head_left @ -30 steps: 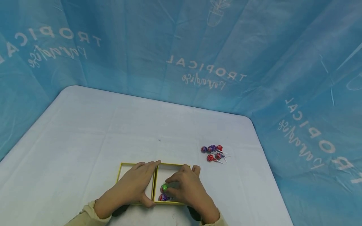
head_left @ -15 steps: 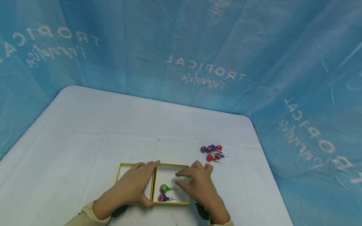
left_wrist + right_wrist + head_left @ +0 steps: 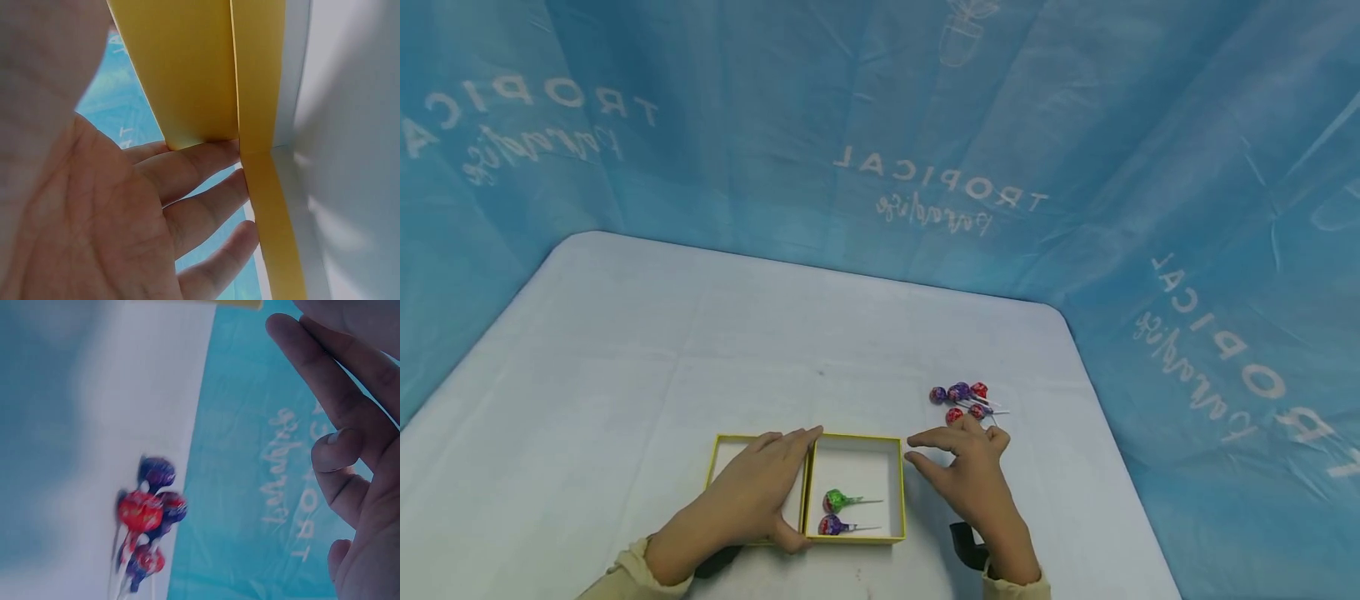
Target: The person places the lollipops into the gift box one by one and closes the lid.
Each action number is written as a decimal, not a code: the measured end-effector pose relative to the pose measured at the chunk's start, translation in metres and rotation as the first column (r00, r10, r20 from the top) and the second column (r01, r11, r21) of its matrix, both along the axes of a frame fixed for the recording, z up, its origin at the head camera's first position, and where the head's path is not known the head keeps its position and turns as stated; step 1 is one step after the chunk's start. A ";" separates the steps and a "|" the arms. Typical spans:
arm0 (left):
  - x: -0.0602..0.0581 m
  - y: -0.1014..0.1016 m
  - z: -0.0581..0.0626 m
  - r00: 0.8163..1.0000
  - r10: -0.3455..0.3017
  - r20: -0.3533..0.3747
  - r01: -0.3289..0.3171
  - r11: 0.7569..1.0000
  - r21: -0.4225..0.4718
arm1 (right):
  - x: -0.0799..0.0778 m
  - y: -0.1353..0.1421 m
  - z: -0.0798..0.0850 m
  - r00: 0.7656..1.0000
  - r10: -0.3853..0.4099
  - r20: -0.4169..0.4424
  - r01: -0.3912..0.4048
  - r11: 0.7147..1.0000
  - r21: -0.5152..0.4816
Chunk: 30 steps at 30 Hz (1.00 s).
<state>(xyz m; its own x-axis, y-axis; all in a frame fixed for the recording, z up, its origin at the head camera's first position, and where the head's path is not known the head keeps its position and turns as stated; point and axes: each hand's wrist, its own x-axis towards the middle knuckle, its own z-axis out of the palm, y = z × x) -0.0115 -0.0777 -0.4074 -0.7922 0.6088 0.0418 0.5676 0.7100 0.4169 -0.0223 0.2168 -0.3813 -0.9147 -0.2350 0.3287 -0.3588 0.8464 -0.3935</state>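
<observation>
A yellow-edged white box [image 3: 904,492] lies as two shallow trays side by side. My left hand [image 3: 758,483] spans the left tray and grips at the seam, thumb at the near edge and fingers at the far edge. In the left wrist view those fingertips [image 3: 240,187] touch the yellow outer walls. Inside the right tray lie a green lollipop [image 3: 835,501] and, nearer me, a purple lollipop [image 3: 832,525], sticks pointing right. Just right of the box, my right hand [image 3: 973,471] holds nothing, its thumb and forefinger apart. Its fingertips overlap the near side of the loose lollipop pile.
Several red and purple lollipops [image 3: 958,392] lie bunched on the white table [image 3: 700,333] behind the right hand, and the right wrist view shows this pile [image 3: 140,511] too. A blue printed curtain [image 3: 790,150] surrounds the table's back and sides.
My right hand has let go of the green lollipop in the right tray, lifted out and moved right, towards the pile. The left hand has stayed on the box.
</observation>
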 end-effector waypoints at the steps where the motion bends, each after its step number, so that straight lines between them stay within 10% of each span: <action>1: 0.000 0.000 0.000 1.000 0.002 -0.001 -0.002 1.000 -0.001 | -0.001 0.002 -0.001 1.000 -0.005 0.006 0.005 1.000 -0.001; 30: -0.001 0.001 0.000 0.999 -0.005 0.052 0.005 1.000 0.007 | -0.028 0.060 -0.029 0.964 -0.255 0.074 0.250 0.965 0.074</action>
